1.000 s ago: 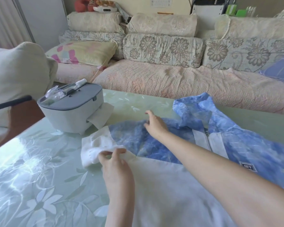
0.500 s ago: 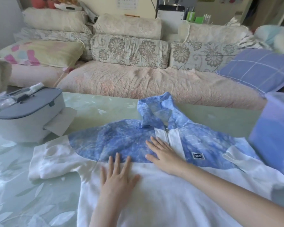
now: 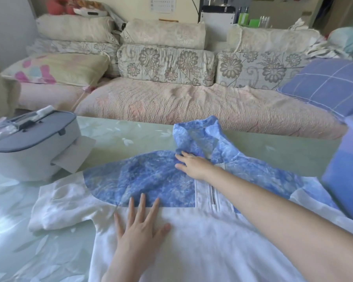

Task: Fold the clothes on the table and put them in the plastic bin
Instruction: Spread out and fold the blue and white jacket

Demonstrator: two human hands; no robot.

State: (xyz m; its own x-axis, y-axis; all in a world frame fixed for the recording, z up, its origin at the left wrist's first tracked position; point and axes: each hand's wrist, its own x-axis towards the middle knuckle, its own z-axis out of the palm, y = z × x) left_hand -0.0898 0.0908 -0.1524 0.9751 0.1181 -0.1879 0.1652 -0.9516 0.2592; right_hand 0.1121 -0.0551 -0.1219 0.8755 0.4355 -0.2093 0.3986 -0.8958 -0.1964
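Green bench (image 3: 130, 139) holds the shirt (image 3: 192, 251) under your hands. Left hand (image 3: 140, 231) presses it flat, fingers straight; right hand (image 3: 192, 165), fingers straight too, touches the collar (image 3: 194, 137). You're smoothing, I think; next fold in the sleeve (image 3: 59, 208) by your left hand.

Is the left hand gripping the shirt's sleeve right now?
No, the left hand lies flat, fingers straight, on the front of the shirt, apart from the sleeve.

We note a grey-lidded box (image 3: 35, 151) at left, a tissue (image 3: 75, 155) hanging from its side, beyond it a sofa (image 3: 192, 106), floral cushions (image 3: 165, 64), a yellow pillow (image 3: 57, 68) left, a checked purple pillow (image 3: 326, 84) right, a red plush (image 3: 57, 5) on top.
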